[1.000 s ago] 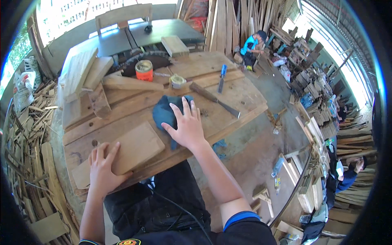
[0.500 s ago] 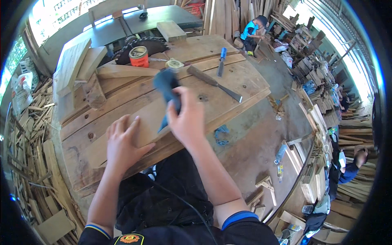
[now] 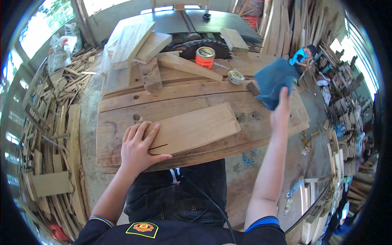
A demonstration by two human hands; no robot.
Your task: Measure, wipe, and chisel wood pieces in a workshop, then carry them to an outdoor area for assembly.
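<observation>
A pale wooden board (image 3: 200, 126), with a dark slot near its left end, lies on the worn workbench (image 3: 277, 123). My left hand (image 3: 139, 147) rests on the board's left end, fingers spread and thumb along the near edge. My right hand (image 3: 281, 107) is raised at the bench's right, closed on a dark teal cloth (image 3: 271, 79), which hides most of a wooden-handled tool (image 3: 253, 87) behind it. An orange can (image 3: 205, 57) and a round tape measure (image 3: 235, 76) sit toward the back, near a long tapered wood piece (image 3: 188, 67).
A toothed saw blade (image 3: 191, 50) lies before a metal table top (image 3: 234, 22). Stacked offcuts (image 3: 132, 45) sit at back left, another block (image 3: 234, 39) at back right. Scrap wood (image 3: 61, 155) piles on the left floor. A person in blue (image 3: 301, 57) crouches beyond the bench.
My right hand has taken hold of the cloth and lifted it away to the upper right. My left hand stays on the board. The view has shifted, bringing more left-side floor into sight.
</observation>
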